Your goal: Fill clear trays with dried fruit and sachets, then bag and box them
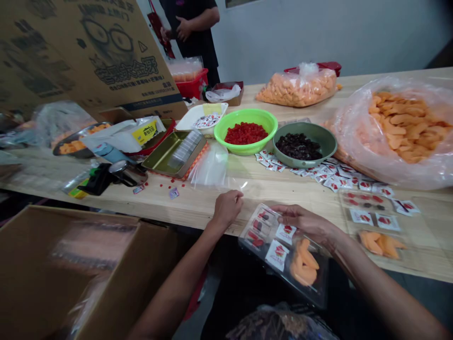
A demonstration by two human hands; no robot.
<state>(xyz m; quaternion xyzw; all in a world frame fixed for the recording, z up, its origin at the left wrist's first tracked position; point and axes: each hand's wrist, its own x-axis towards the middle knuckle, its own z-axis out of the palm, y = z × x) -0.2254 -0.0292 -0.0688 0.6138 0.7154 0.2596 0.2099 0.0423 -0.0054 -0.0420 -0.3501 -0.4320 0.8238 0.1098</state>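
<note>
My right hand [304, 222] grips the far edge of a clear plastic tray [283, 252] held off the table's front edge. The tray holds orange snack pieces, small white sachets with red print, and red and dark bits. My left hand [226, 208] is closed, its fingers pinching the corner of a clear plastic bag [212, 170] that lies on the wooden table [198, 203]. A second filled tray [375, 219] rests on the table to the right.
A green bowl of red pieces [246, 130] and a grey-green bowl of dark pieces [300, 144] stand mid-table, with scattered sachets [332, 177], big bags of orange snacks [406, 127], a metal tin [175, 153] and cardboard boxes [71, 274]. A person in black [193, 28] stands behind.
</note>
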